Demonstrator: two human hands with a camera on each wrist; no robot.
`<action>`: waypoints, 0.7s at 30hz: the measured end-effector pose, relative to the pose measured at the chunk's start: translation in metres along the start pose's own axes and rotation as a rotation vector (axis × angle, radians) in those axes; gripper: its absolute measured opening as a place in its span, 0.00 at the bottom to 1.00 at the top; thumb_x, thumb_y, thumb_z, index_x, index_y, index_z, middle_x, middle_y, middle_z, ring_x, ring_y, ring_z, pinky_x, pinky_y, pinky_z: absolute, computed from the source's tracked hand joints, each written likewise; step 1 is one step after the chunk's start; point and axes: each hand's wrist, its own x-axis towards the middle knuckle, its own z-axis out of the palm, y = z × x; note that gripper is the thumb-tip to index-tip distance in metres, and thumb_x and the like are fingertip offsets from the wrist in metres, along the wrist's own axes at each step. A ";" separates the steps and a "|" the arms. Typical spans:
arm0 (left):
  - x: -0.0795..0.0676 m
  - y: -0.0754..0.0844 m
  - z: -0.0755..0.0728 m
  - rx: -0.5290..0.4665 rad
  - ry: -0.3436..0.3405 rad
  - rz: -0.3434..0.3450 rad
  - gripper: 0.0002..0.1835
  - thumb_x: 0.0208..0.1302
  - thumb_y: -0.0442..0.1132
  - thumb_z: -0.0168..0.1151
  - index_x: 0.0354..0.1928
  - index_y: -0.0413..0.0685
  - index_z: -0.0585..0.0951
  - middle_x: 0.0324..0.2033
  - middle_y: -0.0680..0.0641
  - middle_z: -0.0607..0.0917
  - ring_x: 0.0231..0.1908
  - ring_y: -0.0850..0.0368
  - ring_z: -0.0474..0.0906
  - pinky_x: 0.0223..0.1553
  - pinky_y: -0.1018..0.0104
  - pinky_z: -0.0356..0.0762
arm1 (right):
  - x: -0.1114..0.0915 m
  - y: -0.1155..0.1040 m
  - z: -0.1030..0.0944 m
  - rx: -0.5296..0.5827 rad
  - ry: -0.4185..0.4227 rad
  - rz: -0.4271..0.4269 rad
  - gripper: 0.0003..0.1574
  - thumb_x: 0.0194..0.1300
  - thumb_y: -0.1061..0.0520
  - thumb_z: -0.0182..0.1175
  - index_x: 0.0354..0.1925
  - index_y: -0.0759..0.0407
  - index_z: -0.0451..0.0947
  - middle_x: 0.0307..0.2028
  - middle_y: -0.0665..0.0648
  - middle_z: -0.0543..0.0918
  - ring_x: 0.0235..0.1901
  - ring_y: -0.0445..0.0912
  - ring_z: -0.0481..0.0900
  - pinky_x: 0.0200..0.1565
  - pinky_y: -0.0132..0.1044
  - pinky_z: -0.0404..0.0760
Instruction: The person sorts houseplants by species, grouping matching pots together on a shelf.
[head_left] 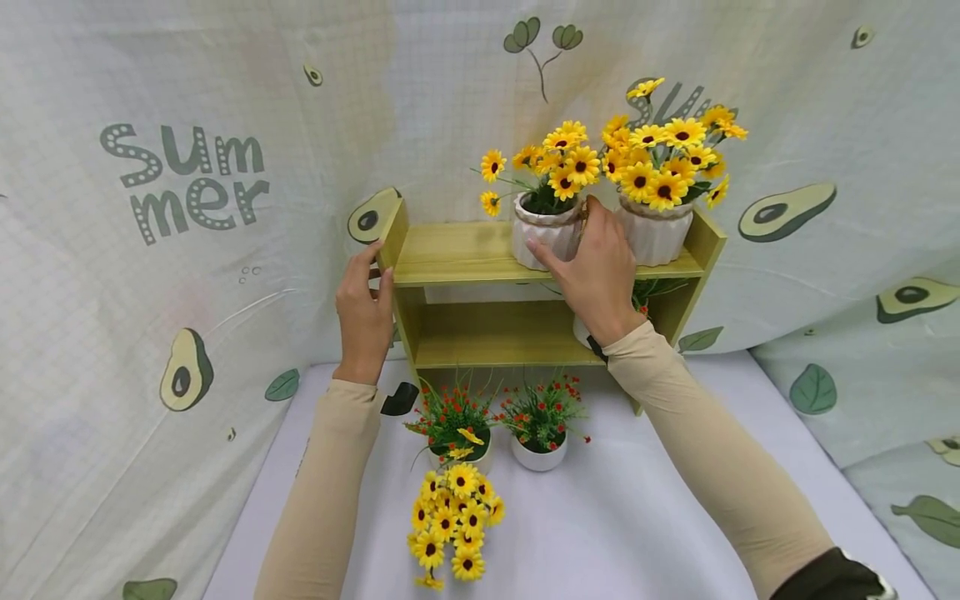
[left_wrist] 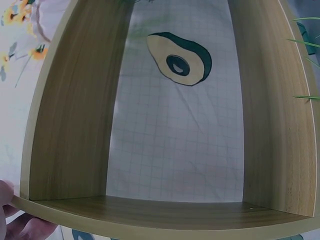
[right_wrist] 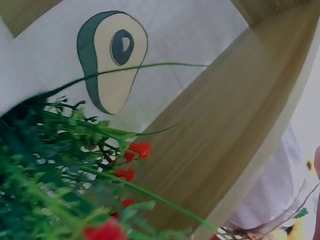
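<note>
Head view shows a pale lavender-white table (head_left: 637, 517) backed by hanging cloth (head_left: 315, 150), off-white with a fine grid, printed with halved avocados, leaves and grey "summer" lettering. Against the cloth stands a wooden shelf (head_left: 465, 250) with yellowish grain. The person's left hand (head_left: 363, 308) pinches the shelf's left side panel between thumb and fingers. The right hand (head_left: 600, 271) grips a white ribbed pot (head_left: 543, 229) of yellow flowers at the top board, right of its middle; whether the base touches the wood cannot be told. Just beside it, a second ribbed pot (head_left: 660, 237) fills the board's right end. A red-flowered plant (right_wrist: 55, 165) occupies the lower board's right side, partly hidden by the right wrist. On the table before the shelf, two red-flowered pots (head_left: 540, 454) stand side by side, with a yellow bunch (head_left: 453, 521) nearer the person.
</note>
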 end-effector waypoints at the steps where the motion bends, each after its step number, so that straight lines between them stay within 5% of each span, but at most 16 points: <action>1: 0.000 0.000 0.000 0.000 0.000 0.000 0.20 0.78 0.31 0.61 0.69 0.38 0.78 0.58 0.35 0.84 0.49 0.37 0.85 0.39 0.47 0.85 | -0.004 0.001 -0.001 0.002 0.018 -0.021 0.59 0.62 0.34 0.76 0.74 0.69 0.66 0.64 0.70 0.78 0.65 0.65 0.75 0.64 0.61 0.76; 13: 0.000 -0.003 0.001 -0.008 0.001 0.007 0.20 0.78 0.31 0.60 0.69 0.38 0.78 0.58 0.34 0.84 0.49 0.37 0.85 0.39 0.49 0.85 | -0.066 0.016 -0.015 0.065 0.148 -0.216 0.54 0.57 0.41 0.81 0.70 0.69 0.72 0.64 0.69 0.80 0.62 0.65 0.77 0.65 0.60 0.75; 21: 0.001 -0.003 0.000 -0.014 0.002 0.010 0.20 0.79 0.32 0.60 0.68 0.37 0.78 0.58 0.34 0.84 0.49 0.37 0.85 0.39 0.50 0.84 | -0.121 0.035 -0.016 0.119 0.146 -0.271 0.54 0.72 0.24 0.57 0.65 0.71 0.76 0.63 0.70 0.80 0.61 0.68 0.77 0.63 0.63 0.74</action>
